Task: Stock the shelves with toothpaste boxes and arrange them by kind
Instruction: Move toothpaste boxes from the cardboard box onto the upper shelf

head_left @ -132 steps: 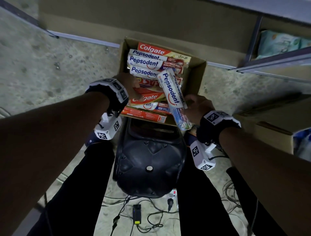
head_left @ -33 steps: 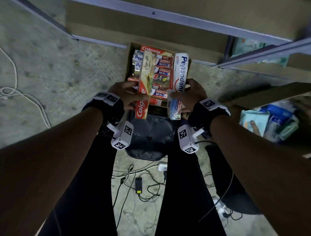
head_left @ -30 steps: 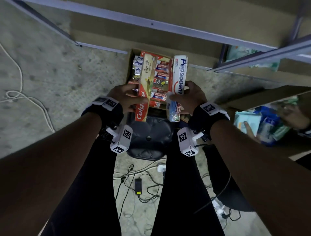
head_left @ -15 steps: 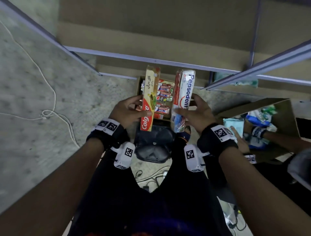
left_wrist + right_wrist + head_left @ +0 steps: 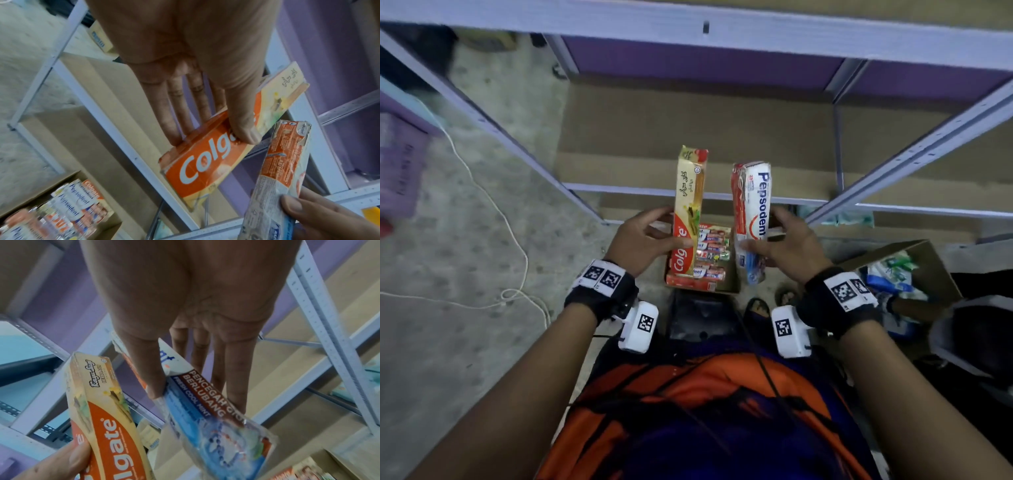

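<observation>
Fingers (image 5: pixel 654 219) of left hand (image 5: pixel 640 241) grasping Colgate box (image 5: pixel 688 209); right hand (image 5: pixel 789 245) grasping Pepsodent box (image 5: pixel 751 219); both held side by side above carton (image 5: pixel 732 282), before shelf (image 5: pixel 722 133).

A grey speckled concrete floor (image 5: pixel 448 342) lay under everything. An open brown cardboard box (image 5: pixel 732 284) full of toothpaste packs sat on it, just in front of a white metal shelf rack with brown boards (image 5: pixel 688 123). The boards in view were bare. A thin white cord (image 5: pixel 517 240) curled over the floor on the left. Another open brown cardboard box (image 5: pixel 935 263) sat to the right.
</observation>
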{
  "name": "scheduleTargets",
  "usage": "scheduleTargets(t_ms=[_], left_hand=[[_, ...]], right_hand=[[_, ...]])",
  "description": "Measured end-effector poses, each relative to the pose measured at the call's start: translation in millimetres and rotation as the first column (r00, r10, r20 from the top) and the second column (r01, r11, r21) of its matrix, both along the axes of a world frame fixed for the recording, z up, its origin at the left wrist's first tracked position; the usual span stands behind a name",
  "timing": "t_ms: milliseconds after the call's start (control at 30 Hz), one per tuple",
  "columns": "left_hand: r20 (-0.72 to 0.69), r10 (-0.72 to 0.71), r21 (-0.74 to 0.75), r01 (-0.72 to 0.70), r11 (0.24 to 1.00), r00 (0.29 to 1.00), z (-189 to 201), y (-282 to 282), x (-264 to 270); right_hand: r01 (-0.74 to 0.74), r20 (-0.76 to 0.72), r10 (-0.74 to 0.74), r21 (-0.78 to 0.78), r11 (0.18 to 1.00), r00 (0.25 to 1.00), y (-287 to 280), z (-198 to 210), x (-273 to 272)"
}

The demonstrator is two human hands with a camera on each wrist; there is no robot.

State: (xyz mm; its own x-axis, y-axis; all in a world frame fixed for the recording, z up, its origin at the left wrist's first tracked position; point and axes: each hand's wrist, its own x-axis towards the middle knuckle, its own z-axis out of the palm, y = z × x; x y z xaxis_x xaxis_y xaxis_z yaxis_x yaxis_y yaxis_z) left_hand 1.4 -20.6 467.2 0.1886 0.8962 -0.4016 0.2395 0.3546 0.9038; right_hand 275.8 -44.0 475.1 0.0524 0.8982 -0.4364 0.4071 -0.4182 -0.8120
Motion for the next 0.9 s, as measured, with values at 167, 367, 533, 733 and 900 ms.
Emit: scheduleTargets(t_ms=[167,367,533,733,900], left_hand=[[0.009,0.012,0.115,-0.013,0.993,1.0,31,13,-4],[0.002,0.032,0.255,-0.032,0.966,0.999,67,45,-3],[0.048,0.055,0.32,-0.068,0.945,0.997,109,85,2],[-0.012,0.15,0.428,-0.13,0.894,0.989,168,139,6],[-0.258,0.264,0.551,-0.082,0.83,0.929,204,187,7]], right_hand=[[-0.002,0.0,0.002,0.126,0.992,1.0,7,38,5],[0.014,-0.006,-0.013,0.272,0.962,1.0,29,73,12],[0.055,-0.089,-0.029,0.312,0.949,0.996,66,114,13],[0.048,-0.061,-0.024,0.413,0.909,0.998,117,174,11],[0.009,0.077,-0.052,0.477,0.879,0.996,161,212,4]])
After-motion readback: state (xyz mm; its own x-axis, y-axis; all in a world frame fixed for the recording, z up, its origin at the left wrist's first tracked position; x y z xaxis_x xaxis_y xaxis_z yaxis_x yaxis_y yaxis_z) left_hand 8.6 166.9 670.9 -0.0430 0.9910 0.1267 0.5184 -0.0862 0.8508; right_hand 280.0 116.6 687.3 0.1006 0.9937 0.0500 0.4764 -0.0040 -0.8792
